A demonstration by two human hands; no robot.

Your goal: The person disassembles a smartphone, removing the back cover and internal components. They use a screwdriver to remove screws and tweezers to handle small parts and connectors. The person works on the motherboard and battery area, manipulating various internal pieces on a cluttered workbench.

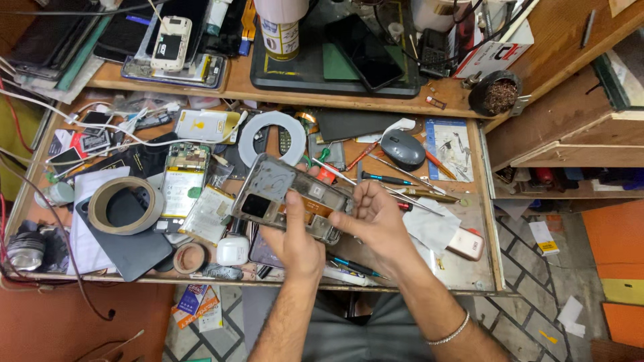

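Head view: both hands (335, 224) grip an opened phone frame (292, 198) near a white-red box (493, 50).

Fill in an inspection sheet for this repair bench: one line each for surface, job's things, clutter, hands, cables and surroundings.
Surface: wooden drawer tray under a wooden bench top, both crowded.
Job's things: opened phone frame, back cover off, held above the tray.
Clutter: tape roll, white ring, grey mouse, screwdrivers, loose phone with exposed battery, small white case.
Hands: left hand grips the frame from below; right hand holds its right end, fingers at the edge.
Cables: white cable across the tray's left; dark wires at the left edge.
Surroundings: tiled floor with paper scraps; wooden shelves at right.
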